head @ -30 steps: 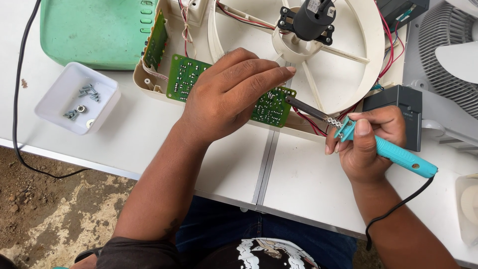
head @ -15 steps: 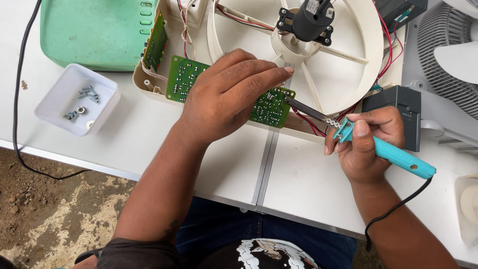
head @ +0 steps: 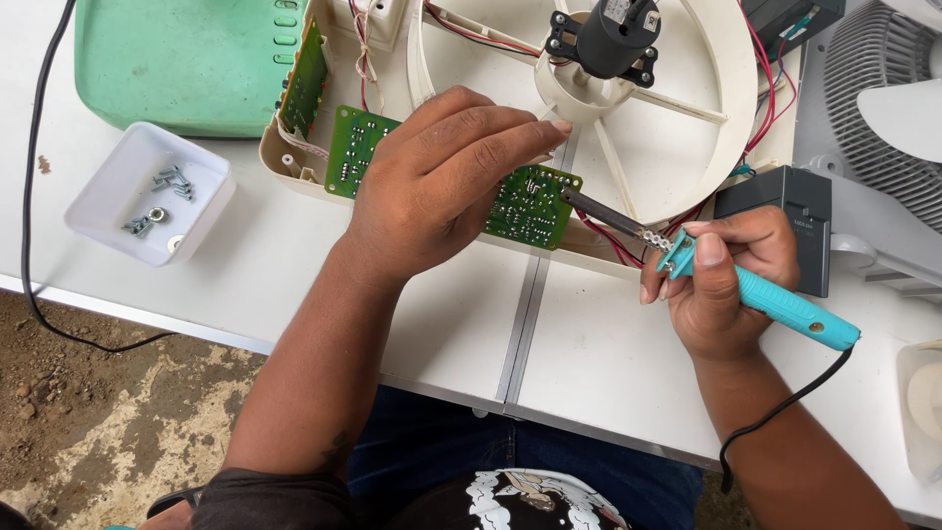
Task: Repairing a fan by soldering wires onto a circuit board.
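Little has shifted since the earlier frames: both hands hold their places over the circuit board (head: 535,206).

Left hand (head: 442,182) lies flat on the green circuit board, pressing it against the cream fan housing (head: 677,147) (fingers spread, not curled round anything). Right hand (head: 721,280), just right of the board, keeps a closed grip on the teal soldering iron (head: 760,299); its long axis runs up-left, dark tip touching the board's right edge. A white tray of screws (head: 147,191) sits well left of the board on the surface (head: 608,353).
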